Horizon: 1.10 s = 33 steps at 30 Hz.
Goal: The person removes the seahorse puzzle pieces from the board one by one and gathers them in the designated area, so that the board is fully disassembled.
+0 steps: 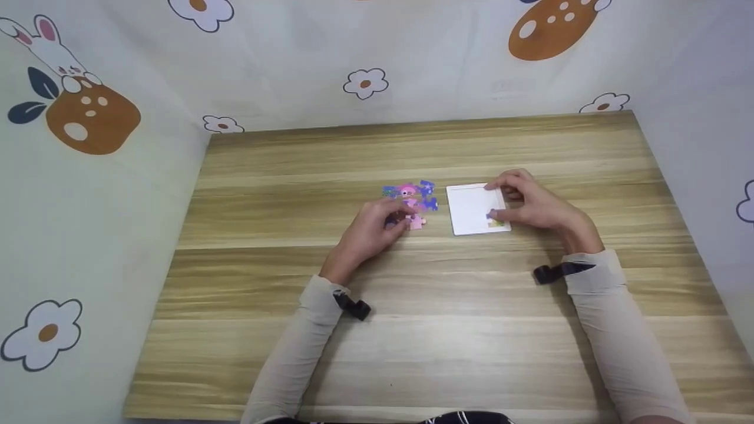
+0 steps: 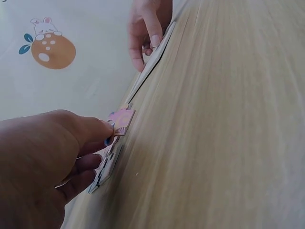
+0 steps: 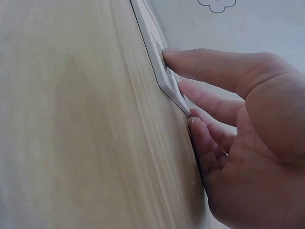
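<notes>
In the left wrist view my left hand (image 2: 52, 148) pinches a pink jigsaw piece (image 2: 125, 118) between thumb and finger, above a cluster of other pieces. From the head view, that left hand (image 1: 374, 227) partly covers the pink and blue jigsaw pieces (image 1: 427, 188). Just right of them lies a flat white square puzzle tray (image 1: 469, 207). A yellow and purple piece (image 1: 496, 223) sits at its lower right corner. My right hand (image 1: 539, 203) rests at the tray's right side, its thumb on that corner piece and a finger at the upper edge.
The wooden table (image 1: 459, 353) carries the tray and pieces near its middle. A pale curtain (image 1: 283, 76) with flowers and fruit stands behind it and along both sides. Black wrist straps with cameras (image 1: 548, 274) sit on both cuffs.
</notes>
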Available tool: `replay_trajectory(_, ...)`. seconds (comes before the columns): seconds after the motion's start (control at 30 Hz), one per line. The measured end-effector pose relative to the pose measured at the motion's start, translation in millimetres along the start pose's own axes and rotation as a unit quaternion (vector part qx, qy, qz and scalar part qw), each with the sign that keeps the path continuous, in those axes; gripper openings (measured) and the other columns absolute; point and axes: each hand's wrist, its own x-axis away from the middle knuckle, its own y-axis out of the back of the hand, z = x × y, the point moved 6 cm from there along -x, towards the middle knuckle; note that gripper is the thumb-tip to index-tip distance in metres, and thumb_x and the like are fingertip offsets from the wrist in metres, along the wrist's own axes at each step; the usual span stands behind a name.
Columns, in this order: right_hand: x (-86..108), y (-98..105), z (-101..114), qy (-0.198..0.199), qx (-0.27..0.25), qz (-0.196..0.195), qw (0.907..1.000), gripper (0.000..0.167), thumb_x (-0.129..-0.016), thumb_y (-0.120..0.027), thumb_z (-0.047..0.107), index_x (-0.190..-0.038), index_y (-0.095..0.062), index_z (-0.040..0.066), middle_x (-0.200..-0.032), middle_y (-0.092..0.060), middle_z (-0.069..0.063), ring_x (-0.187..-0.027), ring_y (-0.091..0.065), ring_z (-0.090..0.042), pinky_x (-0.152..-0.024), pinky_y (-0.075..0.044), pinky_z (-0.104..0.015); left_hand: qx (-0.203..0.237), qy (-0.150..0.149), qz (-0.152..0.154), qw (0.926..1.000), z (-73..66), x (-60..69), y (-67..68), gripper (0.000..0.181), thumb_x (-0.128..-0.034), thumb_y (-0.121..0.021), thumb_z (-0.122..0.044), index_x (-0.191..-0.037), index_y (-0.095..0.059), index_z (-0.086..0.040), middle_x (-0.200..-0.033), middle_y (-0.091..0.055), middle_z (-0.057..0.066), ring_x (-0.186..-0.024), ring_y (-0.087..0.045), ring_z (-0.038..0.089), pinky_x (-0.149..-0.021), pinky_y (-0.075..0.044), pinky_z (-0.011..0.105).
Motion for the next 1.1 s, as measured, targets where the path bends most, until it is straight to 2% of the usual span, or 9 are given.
replay_trajectory(0.33,-0.3,1,2,0.015,0.007,0.000,0.9999,0.056,-0.092,-0.088,0.016,-0.141,-0.064,0.008,-0.154,-0.041,-0.020,-0.139,-0.046,-0.035,-0.117,-0.036,-0.043,-0.054,-0.013,-0.003,0.9984,-1.9,-0.3,3.2,0.017,-0.1010,-0.077,-0.024,-0.114,-0.082,-0.014,-0.113,-0.078,0.005,-0.107,-0.072,0.021,-0.099,-0.059,0.038)
replay_trajectory(0.47,-0.1,0,2,0.014,0.004,0.000,0.9999,0.056,-0.091,-0.088,0.016,-0.141,-0.065,0.009,-0.155,-0.042,-0.020,-0.140,-0.045,-0.036,-0.119,-0.036,-0.049,-0.052,-0.010,-0.015,0.9985,-3.8,-0.1,5.6,0.016,-0.1003,-0.078,-0.023,-0.113,-0.083,-0.014,-0.111,-0.077,0.005,-0.105,-0.070,0.021,-0.095,-0.059,0.037)
replay_trajectory(0.6,0.8,1,2,0.008,0.003,0.000,1.0000,0.056,-0.091,-0.089,0.016,-0.141,-0.064,0.010,-0.156,-0.041,-0.021,-0.141,-0.044,-0.038,-0.122,-0.034,-0.057,-0.049,-0.019,-0.017,0.9985,-11.0,-1.1,3.9,0.016,-0.1001,-0.079,-0.024,-0.112,-0.083,-0.014,-0.114,-0.077,0.004,-0.108,-0.069,0.022,-0.098,-0.058,0.038)
replay_trajectory(0.77,0.4,1,2,0.010,0.003,0.005,0.9999,0.057,-0.092,-0.088,0.017,-0.142,-0.063,0.009,-0.156,-0.040,-0.021,-0.141,-0.044,-0.038,-0.122,-0.034,-0.057,-0.059,-0.047,-0.004,0.9971,-26.1,-5.5,-7.1,0.014,-0.0998,-0.079,-0.025,-0.110,-0.083,-0.015,-0.115,-0.077,0.002,-0.113,-0.068,0.021,-0.103,-0.056,0.038)
replay_trajectory(0.93,-0.3,2,2,0.014,0.008,0.001,0.9999,0.055,-0.092,-0.088,0.017,-0.141,-0.064,0.009,-0.154,-0.043,-0.019,-0.140,-0.045,-0.035,-0.119,-0.036,-0.045,-0.066,-0.078,0.012,0.9947,-42.3,-16.3,-23.2,0.016,-0.1005,-0.077,-0.024,-0.114,-0.082,-0.017,-0.113,-0.078,0.001,-0.115,-0.068,0.020,-0.108,-0.053,0.038)
replay_trajectory(1.03,-0.6,2,1,0.013,0.008,-0.003,0.9999,0.056,-0.092,-0.088,0.017,-0.141,-0.065,0.009,-0.153,-0.043,-0.019,-0.138,-0.047,-0.034,-0.117,-0.037,-0.040,-0.038,-0.094,0.027,0.9945,-52.3,-26.3,-34.7,0.017,-0.1011,-0.076,-0.022,-0.115,-0.082,-0.015,-0.114,-0.079,0.002,-0.116,-0.069,0.020,-0.110,-0.051,0.038)
replay_trajectory(1.1,-0.5,2,0,0.012,0.005,-0.003,0.9999,0.056,-0.092,-0.088,0.017,-0.142,-0.064,0.009,-0.152,-0.043,-0.019,-0.138,-0.049,-0.034,-0.116,-0.038,-0.036,-0.005,-0.104,0.037,0.9938,-59.9,-34.1,-42.8,0.017,-0.1015,-0.076,-0.019,-0.117,-0.081,-0.012,-0.114,-0.080,0.004,-0.111,-0.071,0.021,-0.105,-0.054,0.037)
